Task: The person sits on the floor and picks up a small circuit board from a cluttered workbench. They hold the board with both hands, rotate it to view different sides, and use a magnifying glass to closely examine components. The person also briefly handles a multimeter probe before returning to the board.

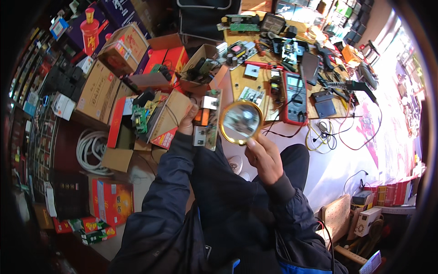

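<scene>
My left hand [188,120] grips the left edge of a long circuit board [212,132], held upright above my lap. The board carries orange parts and silvery metal plates. My right hand [267,159] is closed on a magnifying glass [241,122] with a gold rim, just right of the board and apart from it. Its handle is mostly hidden in my fingers. Beyond the lens, a small pale circuit board [252,96] lies at the near edge of the wooden table [239,82]. A red multimeter [294,98] rests to the right of that.
Tools, leads and more boards crowd the table, among them a soldering iron [351,86]. Open cardboard boxes [171,116] with electronic parts stand at the left. A coiled white hose [93,153] lies on the floor. Cables [324,134] hang at the table's near right.
</scene>
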`<control>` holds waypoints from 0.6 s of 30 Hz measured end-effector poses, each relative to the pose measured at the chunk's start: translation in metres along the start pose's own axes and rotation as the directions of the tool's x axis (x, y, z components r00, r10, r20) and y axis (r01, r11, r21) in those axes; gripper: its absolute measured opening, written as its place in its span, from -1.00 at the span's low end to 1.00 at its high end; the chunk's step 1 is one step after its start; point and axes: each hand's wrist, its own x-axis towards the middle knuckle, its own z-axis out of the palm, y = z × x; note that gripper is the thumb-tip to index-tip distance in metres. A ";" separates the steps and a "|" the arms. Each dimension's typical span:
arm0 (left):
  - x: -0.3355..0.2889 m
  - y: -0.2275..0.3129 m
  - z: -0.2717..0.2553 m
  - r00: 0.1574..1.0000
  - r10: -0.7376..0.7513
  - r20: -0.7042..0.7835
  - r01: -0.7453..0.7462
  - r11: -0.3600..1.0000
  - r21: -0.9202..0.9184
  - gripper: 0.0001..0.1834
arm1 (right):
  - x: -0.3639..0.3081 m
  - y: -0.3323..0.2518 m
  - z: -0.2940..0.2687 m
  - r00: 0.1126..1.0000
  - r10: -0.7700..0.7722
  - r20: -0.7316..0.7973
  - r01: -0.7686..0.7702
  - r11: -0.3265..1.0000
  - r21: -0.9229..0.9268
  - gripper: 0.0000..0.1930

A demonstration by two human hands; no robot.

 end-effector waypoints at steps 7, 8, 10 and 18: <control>-0.008 0.015 -0.004 0.965 -0.189 0.184 0.182 0.982 0.050 -0.30 | 0.043 0.004 0.031 0.992 0.110 0.055 -0.111 0.994 0.020 -0.77; -0.008 0.016 -0.004 0.976 -0.163 0.147 0.147 0.983 0.111 -0.32 | 0.046 0.004 0.031 0.991 0.123 0.043 -0.124 0.992 0.015 -0.78; -0.009 0.019 -0.007 0.970 -0.238 0.052 0.225 0.957 0.185 -0.31 | 0.049 0.003 0.030 0.993 0.120 0.013 -0.120 0.993 -0.017 -0.79; -0.005 0.018 -0.008 0.974 -0.203 0.101 0.185 0.969 0.166 -0.32 | 0.055 0.011 0.033 0.989 0.142 0.031 -0.140 0.989 -0.042 -0.83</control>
